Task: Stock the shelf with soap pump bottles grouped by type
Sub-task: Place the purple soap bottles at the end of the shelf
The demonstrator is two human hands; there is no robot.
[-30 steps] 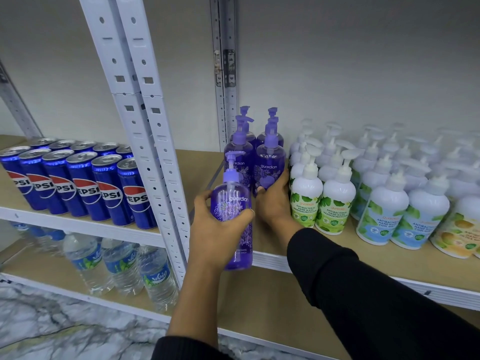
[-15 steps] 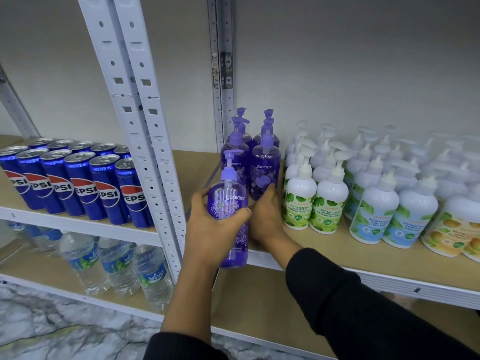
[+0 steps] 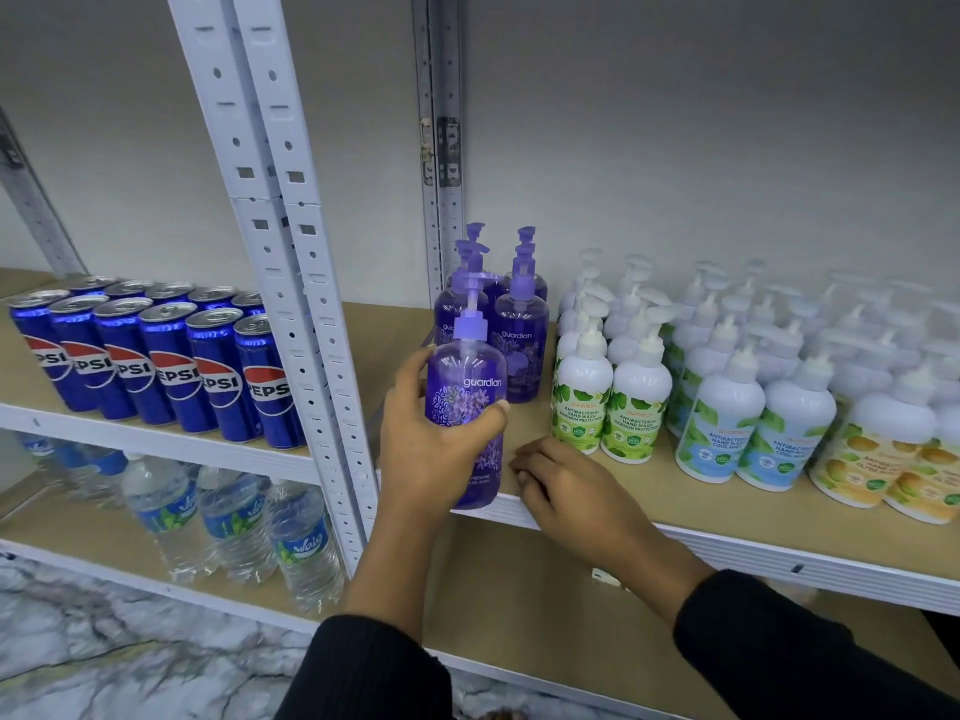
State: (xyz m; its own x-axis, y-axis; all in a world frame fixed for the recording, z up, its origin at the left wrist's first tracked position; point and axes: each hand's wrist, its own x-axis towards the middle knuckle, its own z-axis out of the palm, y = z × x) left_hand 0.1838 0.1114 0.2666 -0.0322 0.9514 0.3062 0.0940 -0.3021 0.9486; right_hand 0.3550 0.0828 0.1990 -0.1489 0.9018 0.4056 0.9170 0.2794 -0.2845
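1. One purple soap bottle is gripped upright in my left hand, thumb across the label. It hangs just in front of the shelf edge, not yet set down.
2. My right hand has come off the front purple bottle it was touching half a second ago. It now rests on the shelf's front lip, fingers loosely bent, holding nothing.
3. The purple group stands in two files, with the green-leaf white bottles just to its right.
4. I judge that this withdrawal frees the board in front of the purple files, so the held bottle can join its own type there.
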